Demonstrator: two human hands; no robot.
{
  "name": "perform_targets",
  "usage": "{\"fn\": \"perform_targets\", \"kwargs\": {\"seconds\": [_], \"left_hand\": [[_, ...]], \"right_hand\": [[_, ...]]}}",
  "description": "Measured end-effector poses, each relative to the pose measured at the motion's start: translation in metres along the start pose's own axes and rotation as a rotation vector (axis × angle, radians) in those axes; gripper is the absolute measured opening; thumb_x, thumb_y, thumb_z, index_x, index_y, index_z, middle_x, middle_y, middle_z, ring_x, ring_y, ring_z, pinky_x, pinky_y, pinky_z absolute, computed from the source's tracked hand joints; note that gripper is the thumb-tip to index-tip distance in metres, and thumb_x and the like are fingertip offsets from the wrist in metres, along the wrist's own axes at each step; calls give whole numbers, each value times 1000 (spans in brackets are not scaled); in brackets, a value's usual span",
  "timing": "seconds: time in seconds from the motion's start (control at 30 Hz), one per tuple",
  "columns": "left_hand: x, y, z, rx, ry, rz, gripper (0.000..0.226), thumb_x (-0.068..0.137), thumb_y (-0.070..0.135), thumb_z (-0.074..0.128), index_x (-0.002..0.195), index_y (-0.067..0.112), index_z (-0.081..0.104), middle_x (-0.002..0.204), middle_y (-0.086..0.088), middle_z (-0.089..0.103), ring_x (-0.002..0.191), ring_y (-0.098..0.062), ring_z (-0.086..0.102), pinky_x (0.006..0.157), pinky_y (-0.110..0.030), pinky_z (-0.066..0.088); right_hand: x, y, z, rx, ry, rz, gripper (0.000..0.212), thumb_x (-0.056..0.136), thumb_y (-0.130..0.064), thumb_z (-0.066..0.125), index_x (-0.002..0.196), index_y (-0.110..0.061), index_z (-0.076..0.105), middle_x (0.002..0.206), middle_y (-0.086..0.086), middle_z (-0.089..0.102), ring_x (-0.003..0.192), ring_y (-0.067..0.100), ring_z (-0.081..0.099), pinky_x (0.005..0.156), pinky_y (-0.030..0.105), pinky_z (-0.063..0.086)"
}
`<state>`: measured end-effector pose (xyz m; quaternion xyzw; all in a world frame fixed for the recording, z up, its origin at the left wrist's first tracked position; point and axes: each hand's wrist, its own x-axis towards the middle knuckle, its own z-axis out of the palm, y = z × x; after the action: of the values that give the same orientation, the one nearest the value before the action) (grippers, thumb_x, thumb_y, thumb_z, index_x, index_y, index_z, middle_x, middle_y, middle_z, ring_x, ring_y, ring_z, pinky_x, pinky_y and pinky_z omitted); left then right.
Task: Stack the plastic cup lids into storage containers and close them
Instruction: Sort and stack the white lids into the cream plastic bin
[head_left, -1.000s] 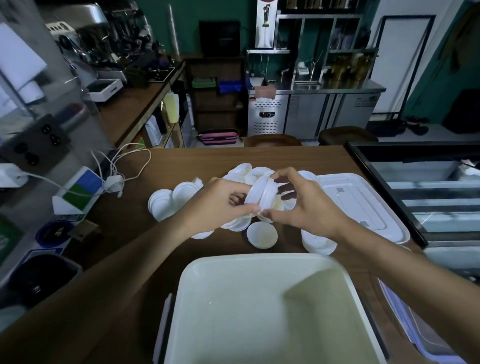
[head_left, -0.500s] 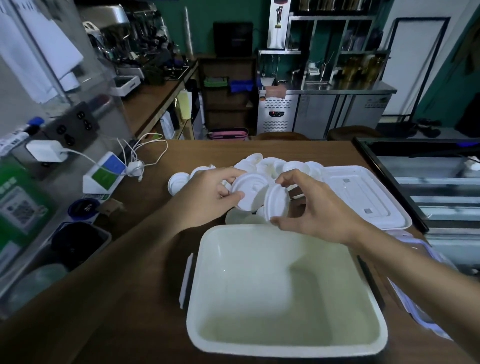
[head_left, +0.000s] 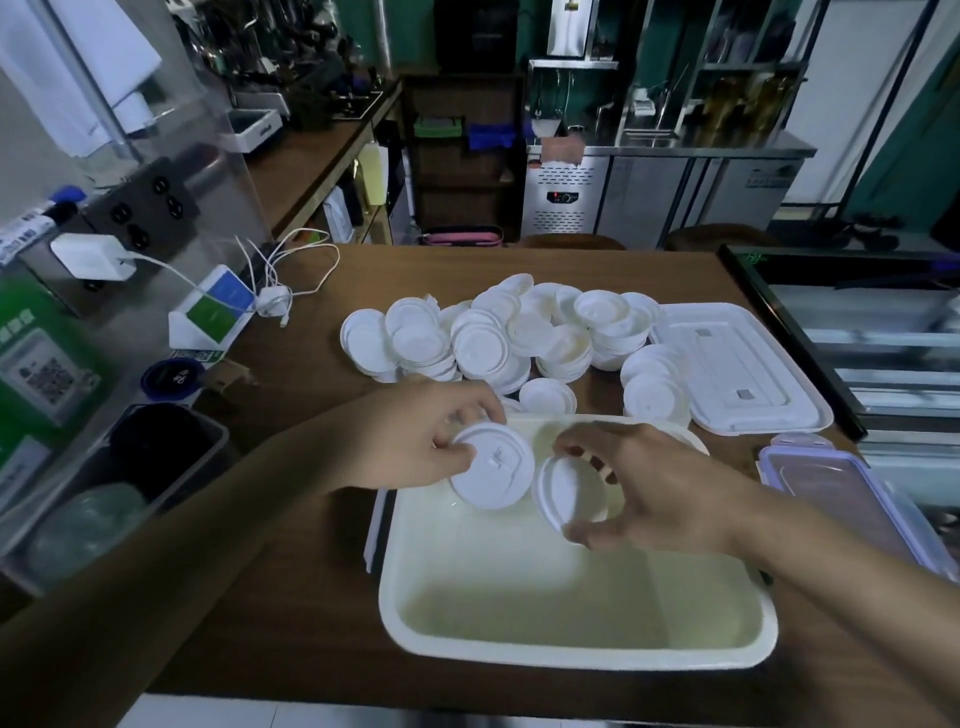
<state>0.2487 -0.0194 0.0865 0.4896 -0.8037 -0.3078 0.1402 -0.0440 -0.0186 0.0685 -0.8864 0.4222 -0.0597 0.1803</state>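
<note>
A white storage container (head_left: 582, 649) stands open on the wooden table in front of me. Over its far left part my left hand (head_left: 415, 436) pinches a round white cup lid (head_left: 496, 470) by its rim, flat face towards me. Right beside it my right hand (head_left: 649, 493) grips a short stack of lids (head_left: 566, 493) turned on edge, fingers curled round them. A heap of several loose white lids (head_left: 498, 338) lies on the table just beyond the container. The container's white cover (head_left: 727, 364) lies flat at the right of the heap.
A clear box with a purple clip lid (head_left: 841, 488) sits at the right edge. A glass display case (head_left: 857, 322) borders the table on the right. Charger cables (head_left: 291, 270), a small card stand (head_left: 213, 312) and dark bins (head_left: 156, 457) line the left side.
Both hands have carried their lids from above the heap back towards me and down over the container. The held lids, together a second ago, are now split between the hands.
</note>
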Motion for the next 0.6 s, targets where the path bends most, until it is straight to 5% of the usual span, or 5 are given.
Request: {"fn": "perform_targets", "kwargs": {"seconds": [0.23, 0.33, 0.43, 0.6], "left_hand": [[16, 15, 27, 263, -225, 16, 37, 97, 24, 64, 130, 41, 65, 100, 16, 59, 86, -1, 57, 78, -24, 44], [24, 14, 43, 343, -363, -34, 38, 103, 24, 57, 136, 41, 62, 94, 16, 49, 95, -6, 47, 88, -28, 42], [32, 11, 57, 347, -436, -92, 38, 106, 19, 53, 138, 38, 61, 101, 15, 44, 117, -16, 49, 99, -33, 44], [46, 8, 74, 383, -457, -163, 40, 107, 14, 52, 140, 35, 59, 112, 7, 42, 126, -20, 51, 86, -27, 36]], "right_hand": [[4, 5, 16, -158, -180, 85, 67, 74, -61, 76, 130, -34, 53, 123, -19, 57, 107, 9, 60, 72, 20, 37], [4, 7, 22, -244, -264, 107, 61, 77, -60, 74, 126, -30, 53, 122, -14, 55, 97, 13, 60, 64, 24, 35], [6, 6, 26, -311, -348, 117, 58, 81, -55, 74, 125, -24, 52, 123, -7, 53, 108, 20, 59, 71, 27, 34], [10, 9, 32, -313, -388, 106, 54, 82, -56, 74, 118, -23, 50, 123, -5, 51, 109, 20, 56, 77, 28, 32]]}}
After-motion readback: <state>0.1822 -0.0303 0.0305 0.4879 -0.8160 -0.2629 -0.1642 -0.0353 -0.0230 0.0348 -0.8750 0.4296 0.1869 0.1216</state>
